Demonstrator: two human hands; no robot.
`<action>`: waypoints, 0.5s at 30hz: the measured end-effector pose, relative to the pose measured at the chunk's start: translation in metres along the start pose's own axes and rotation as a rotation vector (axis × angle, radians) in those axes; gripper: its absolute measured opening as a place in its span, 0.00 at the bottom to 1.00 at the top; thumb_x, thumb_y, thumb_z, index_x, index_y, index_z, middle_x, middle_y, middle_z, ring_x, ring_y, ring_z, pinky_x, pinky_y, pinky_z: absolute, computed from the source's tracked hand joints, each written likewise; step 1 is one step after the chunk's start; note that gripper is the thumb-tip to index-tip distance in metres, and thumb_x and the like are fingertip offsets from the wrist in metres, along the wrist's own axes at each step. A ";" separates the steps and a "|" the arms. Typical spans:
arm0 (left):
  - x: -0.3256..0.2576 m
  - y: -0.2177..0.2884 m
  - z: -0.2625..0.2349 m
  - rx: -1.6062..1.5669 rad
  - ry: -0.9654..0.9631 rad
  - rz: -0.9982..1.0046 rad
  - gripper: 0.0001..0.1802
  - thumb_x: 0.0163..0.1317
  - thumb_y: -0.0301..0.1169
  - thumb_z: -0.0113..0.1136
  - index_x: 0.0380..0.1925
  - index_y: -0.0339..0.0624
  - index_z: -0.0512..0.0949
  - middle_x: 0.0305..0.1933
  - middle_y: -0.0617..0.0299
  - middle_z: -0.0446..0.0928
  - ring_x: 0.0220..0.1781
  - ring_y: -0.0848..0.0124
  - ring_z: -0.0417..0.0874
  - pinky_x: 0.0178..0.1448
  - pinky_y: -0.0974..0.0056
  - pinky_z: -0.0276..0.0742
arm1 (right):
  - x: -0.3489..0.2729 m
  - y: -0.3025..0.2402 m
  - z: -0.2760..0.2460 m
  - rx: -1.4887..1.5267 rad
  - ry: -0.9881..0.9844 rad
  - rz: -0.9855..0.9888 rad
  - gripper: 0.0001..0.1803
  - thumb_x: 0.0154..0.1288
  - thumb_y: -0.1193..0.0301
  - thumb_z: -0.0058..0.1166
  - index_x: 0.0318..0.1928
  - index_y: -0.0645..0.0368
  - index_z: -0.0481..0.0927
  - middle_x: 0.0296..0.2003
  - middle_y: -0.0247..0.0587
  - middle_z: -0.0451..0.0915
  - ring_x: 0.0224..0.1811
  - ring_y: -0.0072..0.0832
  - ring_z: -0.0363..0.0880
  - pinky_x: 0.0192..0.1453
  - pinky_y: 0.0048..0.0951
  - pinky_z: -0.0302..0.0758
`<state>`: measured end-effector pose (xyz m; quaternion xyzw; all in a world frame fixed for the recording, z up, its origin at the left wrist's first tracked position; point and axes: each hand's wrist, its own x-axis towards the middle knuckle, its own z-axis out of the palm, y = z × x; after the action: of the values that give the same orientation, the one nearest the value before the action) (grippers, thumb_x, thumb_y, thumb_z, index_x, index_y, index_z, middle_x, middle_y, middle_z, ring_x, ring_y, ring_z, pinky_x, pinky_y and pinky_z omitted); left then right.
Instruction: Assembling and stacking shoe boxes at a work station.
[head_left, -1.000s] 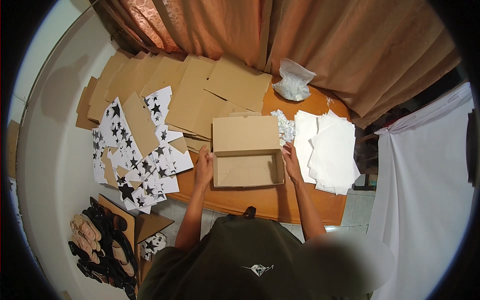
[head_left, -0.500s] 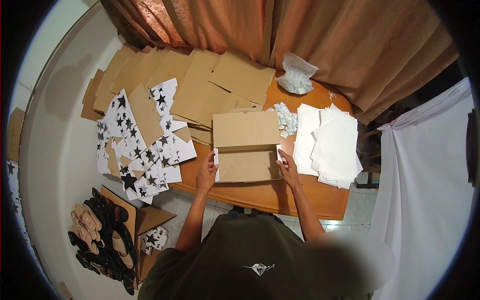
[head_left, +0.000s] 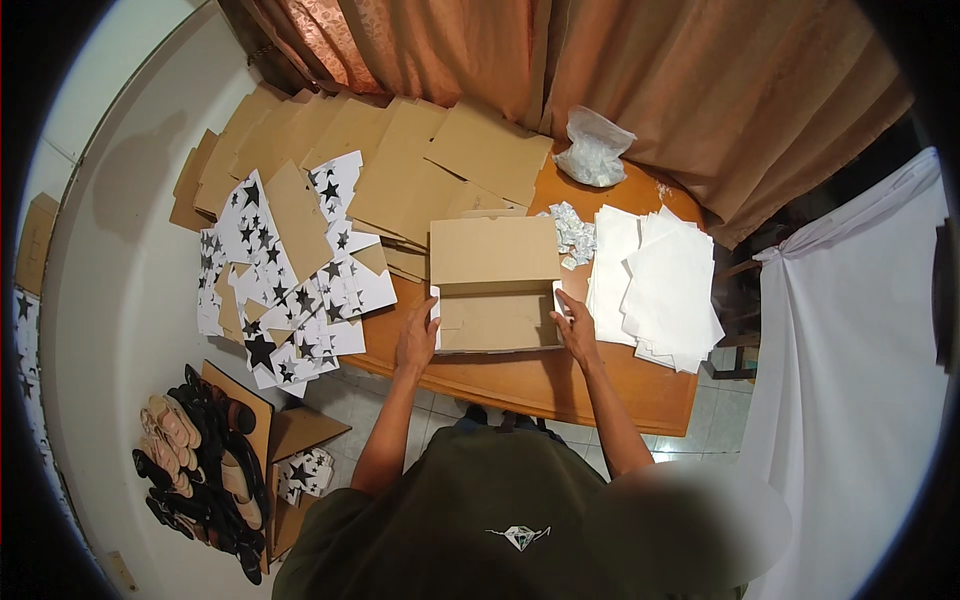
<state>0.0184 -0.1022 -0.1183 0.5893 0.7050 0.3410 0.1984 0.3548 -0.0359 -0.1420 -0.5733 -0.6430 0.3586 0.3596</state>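
Observation:
A cardboard box (head_left: 500, 322) with a brown inside and white outer side walls sits near the table's front edge, its lid raised at the far side. My left hand (head_left: 416, 340) grips the left wall, with the thumb on the near side of it. At the opposite end my right hand (head_left: 577, 332) holds the right wall, its thumb reaching over to the inside. Nothing shows inside the box. Just beyond its right rear corner lies a heap of small whitish packets (head_left: 573, 238).
White paper sheets (head_left: 665, 290) are stacked at the right. Flat brown cardboard blanks (head_left: 395, 175) cover the back left, with star-printed white pieces (head_left: 270, 270) before them. A clear plastic bag (head_left: 595, 150) stands at the back. Shoes (head_left: 205, 465) are piled at lower left.
My right thumb has come over the right wall onto the inside of the box. Both hands stay at the box's sides. The whole view has shifted slightly.

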 end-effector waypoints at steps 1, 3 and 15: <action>-0.003 0.002 -0.003 0.001 0.005 -0.001 0.24 0.63 0.21 0.63 0.61 0.46 0.77 0.58 0.48 0.78 0.52 0.51 0.84 0.55 0.54 0.80 | -0.003 -0.009 0.000 -0.119 0.038 -0.045 0.25 0.67 0.69 0.63 0.64 0.55 0.78 0.50 0.48 0.78 0.54 0.46 0.77 0.60 0.43 0.74; -0.007 0.031 -0.015 0.160 0.147 0.303 0.17 0.62 0.23 0.65 0.52 0.44 0.82 0.53 0.50 0.80 0.50 0.51 0.83 0.56 0.53 0.78 | -0.015 -0.034 -0.007 -0.307 0.095 -0.185 0.23 0.66 0.69 0.63 0.61 0.56 0.79 0.49 0.47 0.78 0.54 0.46 0.76 0.60 0.44 0.72; -0.038 0.034 0.022 0.015 -0.237 0.371 0.07 0.60 0.19 0.61 0.38 0.37 0.84 0.38 0.53 0.83 0.44 0.54 0.85 0.47 0.54 0.80 | -0.048 -0.043 0.022 -0.329 -0.187 -0.469 0.07 0.62 0.77 0.61 0.41 0.57 0.85 0.35 0.44 0.82 0.39 0.44 0.81 0.43 0.44 0.77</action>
<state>0.0653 -0.1312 -0.1135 0.7464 0.5587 0.2948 0.2096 0.3187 -0.0881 -0.1172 -0.4240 -0.8378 0.2080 0.2739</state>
